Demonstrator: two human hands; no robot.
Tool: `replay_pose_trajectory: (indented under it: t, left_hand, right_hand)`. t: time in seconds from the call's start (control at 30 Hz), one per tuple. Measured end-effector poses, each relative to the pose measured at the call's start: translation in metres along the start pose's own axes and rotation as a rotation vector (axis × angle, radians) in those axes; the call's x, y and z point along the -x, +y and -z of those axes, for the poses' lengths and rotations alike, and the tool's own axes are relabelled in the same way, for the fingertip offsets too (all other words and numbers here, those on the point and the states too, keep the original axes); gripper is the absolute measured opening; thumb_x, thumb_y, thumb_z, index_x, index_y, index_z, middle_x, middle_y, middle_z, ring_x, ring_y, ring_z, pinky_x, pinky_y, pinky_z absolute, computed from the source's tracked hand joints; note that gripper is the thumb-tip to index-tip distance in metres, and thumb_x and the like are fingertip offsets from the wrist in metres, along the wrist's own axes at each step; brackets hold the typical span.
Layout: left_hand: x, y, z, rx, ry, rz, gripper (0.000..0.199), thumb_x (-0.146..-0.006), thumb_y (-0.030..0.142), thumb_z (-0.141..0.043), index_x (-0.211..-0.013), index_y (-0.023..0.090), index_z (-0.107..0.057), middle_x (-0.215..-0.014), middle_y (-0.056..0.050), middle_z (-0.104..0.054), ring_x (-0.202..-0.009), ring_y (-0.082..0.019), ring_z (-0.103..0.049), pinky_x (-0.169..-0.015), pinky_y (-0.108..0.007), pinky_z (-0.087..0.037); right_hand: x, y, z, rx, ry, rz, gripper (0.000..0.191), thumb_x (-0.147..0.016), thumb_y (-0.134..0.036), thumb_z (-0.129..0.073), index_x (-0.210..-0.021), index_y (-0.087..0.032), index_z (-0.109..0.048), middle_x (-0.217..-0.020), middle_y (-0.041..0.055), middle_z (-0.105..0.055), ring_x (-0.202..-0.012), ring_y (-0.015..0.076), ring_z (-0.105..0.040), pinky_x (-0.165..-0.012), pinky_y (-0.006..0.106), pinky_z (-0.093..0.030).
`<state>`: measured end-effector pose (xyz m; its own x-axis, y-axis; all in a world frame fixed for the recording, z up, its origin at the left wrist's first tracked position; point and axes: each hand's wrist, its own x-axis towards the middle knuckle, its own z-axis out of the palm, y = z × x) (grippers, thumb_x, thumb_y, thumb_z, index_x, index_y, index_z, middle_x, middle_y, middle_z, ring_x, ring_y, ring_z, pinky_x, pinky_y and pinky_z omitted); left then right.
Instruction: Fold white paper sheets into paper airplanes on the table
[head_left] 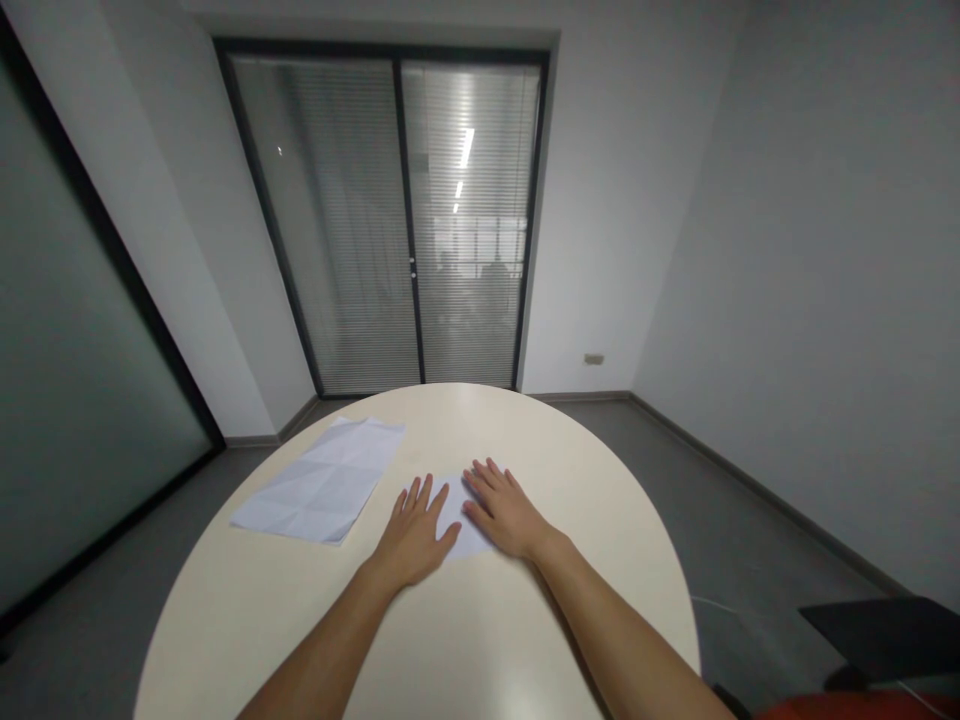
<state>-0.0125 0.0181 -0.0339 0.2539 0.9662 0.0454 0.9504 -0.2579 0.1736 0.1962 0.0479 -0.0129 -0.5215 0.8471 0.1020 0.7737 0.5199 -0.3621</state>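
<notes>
A small sheet of white paper point(457, 515) lies flat on the round cream table point(450, 640), partly covered by both hands. Over its left side rests my left hand point(415, 530), palm down with the fingers spread. My right hand point(508, 510) lies palm down across its right side, fingers stretched out and slightly apart. Neither hand grips anything. To the left of my left hand is a larger white sheet point(322, 480) with fold creases across it, apart from both hands.
Beyond the table's far edge stands a glazed double door point(405, 220) with blinds. A flat black object point(885, 630) and something red point(847, 706) are at the lower right, beside the table. A thin white cable point(712, 604) runs over the grey floor.
</notes>
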Motion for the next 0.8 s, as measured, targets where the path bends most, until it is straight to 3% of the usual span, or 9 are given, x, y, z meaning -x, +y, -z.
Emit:
replay_pose_trajectory:
  t: [0.2,0.63,0.8]
  left_hand:
    - [0.001,0.002,0.004,-0.002,0.014,0.0,0.071,-0.097,0.059,-0.033,-0.156,0.019,-0.031,-0.166,-0.013,-0.017,-0.153,-0.035,-0.012,-0.122,-0.053,-0.015]
    - [0.001,-0.001,0.001,-0.001,0.01,0.015,0.073,-0.098,0.062,-0.027,-0.157,0.019,-0.029,-0.166,-0.013,-0.016,-0.153,-0.035,-0.012,-0.122,-0.054,-0.015]
    - [0.002,-0.001,0.004,0.004,0.005,0.012,0.072,-0.098,0.06,-0.03,-0.157,0.019,-0.03,-0.166,-0.014,-0.016,-0.153,-0.035,-0.011,-0.123,-0.052,-0.015]
  right_hand:
    - [0.001,-0.006,-0.003,0.01,-0.112,-0.099,0.071,-0.1,-0.063,-0.023,-0.158,-0.021,-0.027,-0.166,0.0087,-0.015,-0.154,0.0306,-0.007,-0.123,0.053,-0.006]
    - [0.002,-0.004,0.001,0.044,-0.096,-0.245,0.079,-0.097,-0.069,-0.025,-0.159,-0.021,-0.024,-0.167,0.0076,-0.012,-0.154,0.0325,-0.004,-0.121,0.058,-0.002]
    - [-0.002,0.003,0.002,0.135,0.008,-0.315,0.067,-0.1,-0.054,-0.03,-0.156,-0.017,-0.034,-0.165,0.0119,-0.023,-0.153,0.0344,-0.009,-0.121,0.058,-0.004]
